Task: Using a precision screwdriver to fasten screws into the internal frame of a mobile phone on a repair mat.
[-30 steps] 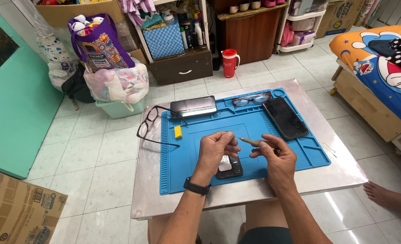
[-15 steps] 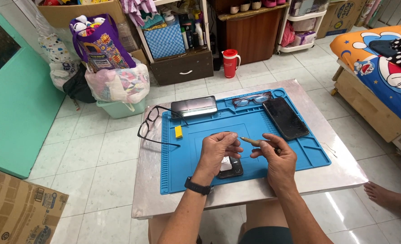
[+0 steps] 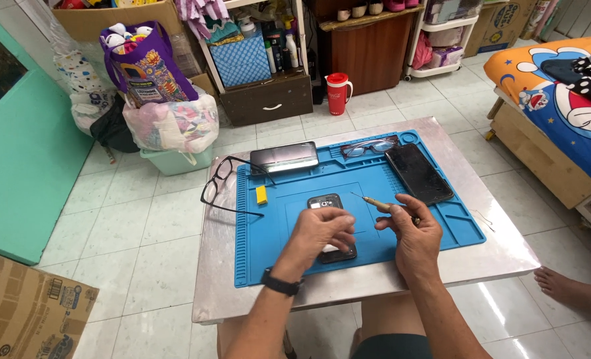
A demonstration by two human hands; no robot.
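Note:
A small black phone (image 3: pixel 326 205) lies back up on the blue work mat (image 3: pixel 295 233). My left hand (image 3: pixel 322 233) rests over its near half, fingers curled on it; a black band sits on that wrist. To the right, my right hand (image 3: pixel 410 229) pinches a thin screwdriver (image 3: pixel 374 202) whose tip points left toward the phone, a little apart from it.
On the mat lie a yellow block (image 3: pixel 261 195), a dark phone (image 3: pixel 284 157) at the back, glasses (image 3: pixel 368 146) and another black phone (image 3: pixel 418 173) at right. Black-framed glasses (image 3: pixel 219 186) hang off the steel table's (image 3: pixel 495 256) left edge. A bare foot (image 3: pixel 571 289) is at right.
My left hand has slid down the phone, so its upper half now shows. The right hand with the screwdriver stays about where it was.

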